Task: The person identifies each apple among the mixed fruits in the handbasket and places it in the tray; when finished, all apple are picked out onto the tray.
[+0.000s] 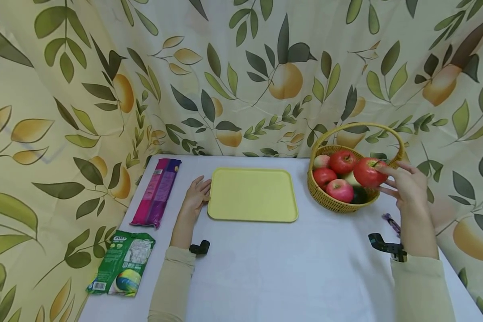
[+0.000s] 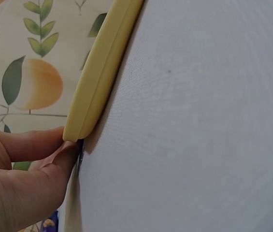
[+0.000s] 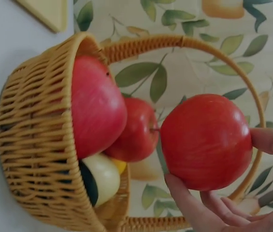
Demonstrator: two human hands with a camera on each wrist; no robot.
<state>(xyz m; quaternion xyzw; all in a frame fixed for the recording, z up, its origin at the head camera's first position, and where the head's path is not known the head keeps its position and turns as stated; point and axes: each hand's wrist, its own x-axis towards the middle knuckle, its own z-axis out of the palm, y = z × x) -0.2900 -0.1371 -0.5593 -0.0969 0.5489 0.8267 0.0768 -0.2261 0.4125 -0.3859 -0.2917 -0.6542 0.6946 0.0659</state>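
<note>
Near the basket's rim, my right hand (image 1: 412, 185) holds a red apple (image 3: 206, 142), with the thumb on one side and fingers on the other. The apple is in the air above the right side of the wicker basket (image 3: 39, 130). More red apples (image 1: 340, 191), a pale fruit (image 3: 103, 179) and a dark green one (image 1: 359, 195) lie in that basket, partly hiding each other. At the left edge of a flat yellow tray (image 1: 251, 195), my left hand (image 1: 195, 197) pinches the rim between thumb and fingers (image 2: 54, 169). The tray lies on the table.
Left of the tray lies a pink and purple packet (image 1: 157, 192), with a green packet (image 1: 124, 264) nearer. A small dark wrapped item (image 1: 391, 223) sits by my right wrist. The basket's tall handle (image 1: 358, 125) arches over the fruit. Patterned curtain (image 1: 265, 80) stands behind the white table (image 1: 290, 268).
</note>
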